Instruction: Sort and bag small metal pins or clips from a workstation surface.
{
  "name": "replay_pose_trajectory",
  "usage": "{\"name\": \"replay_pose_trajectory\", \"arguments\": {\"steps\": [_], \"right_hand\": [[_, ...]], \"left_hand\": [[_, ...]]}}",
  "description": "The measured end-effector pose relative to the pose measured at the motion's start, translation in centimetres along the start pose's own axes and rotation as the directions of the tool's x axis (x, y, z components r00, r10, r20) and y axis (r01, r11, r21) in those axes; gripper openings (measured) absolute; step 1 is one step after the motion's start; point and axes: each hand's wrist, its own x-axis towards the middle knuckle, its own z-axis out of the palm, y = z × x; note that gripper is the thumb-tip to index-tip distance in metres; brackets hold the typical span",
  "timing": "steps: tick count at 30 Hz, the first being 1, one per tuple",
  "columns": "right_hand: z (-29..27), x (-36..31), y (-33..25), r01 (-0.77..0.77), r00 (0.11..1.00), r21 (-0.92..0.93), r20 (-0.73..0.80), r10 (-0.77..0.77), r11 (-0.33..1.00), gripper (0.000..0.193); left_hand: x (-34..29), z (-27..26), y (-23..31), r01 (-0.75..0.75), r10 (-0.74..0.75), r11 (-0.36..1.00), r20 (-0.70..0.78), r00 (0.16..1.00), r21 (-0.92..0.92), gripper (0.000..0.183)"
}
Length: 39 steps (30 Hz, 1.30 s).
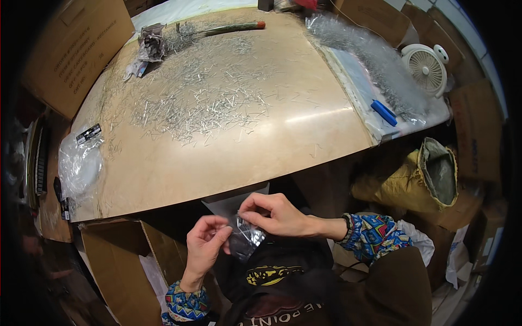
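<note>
Over my lap, just off the table's front edge, both hands pinch a small clear plastic bag (247,239) with shiny metal pieces inside. My left hand (205,244) grips its upper left side between thumb and fingers. The fingers of my right hand (274,214) are closed on its top edge. Beyond them, many thin silvery wire pins (201,106) lie loosely scattered across the wooden tabletop (261,146). What the metal pieces in the bag are exactly is too small to tell.
Clear bags (81,157) lie at the table's left edge, near a cardboard box (76,49). Crumpled wrapping (152,43) sits at the back. On the right are plastic bags (370,54), a blue tool (384,112), a white fan (426,69) and a yellow sack (397,185). An open carton (117,261) stands below left.
</note>
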Motion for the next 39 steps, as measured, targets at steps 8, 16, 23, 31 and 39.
{"name": "replay_pose_trajectory", "arguments": {"steps": [8, 16, 23, 31, 39], "right_hand": [[-1.0, -1.3, 0.2, -0.252, 0.935, 0.229, 0.308, 0.176, 0.94, 0.021], [-2.0, -4.1, 3.9, 0.139, 0.877, -0.478, 0.466, 0.117, 0.867, 0.022], [-1.9, -4.6, 6.5, 0.127, 0.908, -0.679, 0.374, 0.192, 0.723, 0.019], [-6.7, 5.8, -0.5, 0.098, 0.967, -0.83, -0.049, -0.249, 0.548, 0.029], [-5.2, 6.4, 2.0, 0.054, 0.964, -0.971, -0.009, -0.264, 0.231, 0.045]], "left_hand": [[-0.7, -0.9, -1.2, 0.181, -0.174, 0.983, 0.178, 0.969, -0.025, 0.01], [-0.8, -2.8, -5.3, -0.332, 0.069, 0.732, 0.42, 0.905, 0.595, 0.013], [-0.2, -2.3, -9.9, -0.113, 0.065, 0.821, 0.105, 0.992, 0.56, 0.011], [-1.2, -2.7, -12.4, 0.137, -0.171, 0.887, -0.038, 0.985, -0.44, 0.023], [-0.6, -2.7, -12.9, 0.269, -0.325, 0.774, 0.005, 0.946, -0.573, 0.014]]}}
